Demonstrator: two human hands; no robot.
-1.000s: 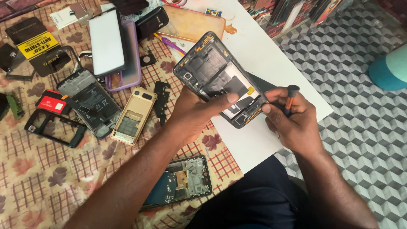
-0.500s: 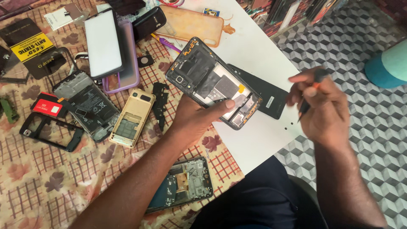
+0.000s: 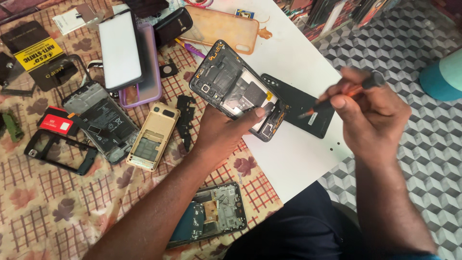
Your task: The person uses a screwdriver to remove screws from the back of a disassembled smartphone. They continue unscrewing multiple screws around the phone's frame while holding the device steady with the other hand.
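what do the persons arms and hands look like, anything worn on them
Both arms are bare from hand to elbow, with no sleeves in view. The left hand and the right hand wear no gloves, and no ring, watch or wrist band shows. The nails look short and plain.

A table (image 3: 298,159) with a white top is standing over a floor (image 3: 423,159) tiled in grey and white cubes. A beige checked cloth with brown leaves (image 3: 57,212) is covering its left part. Soft daylight is falling evenly.
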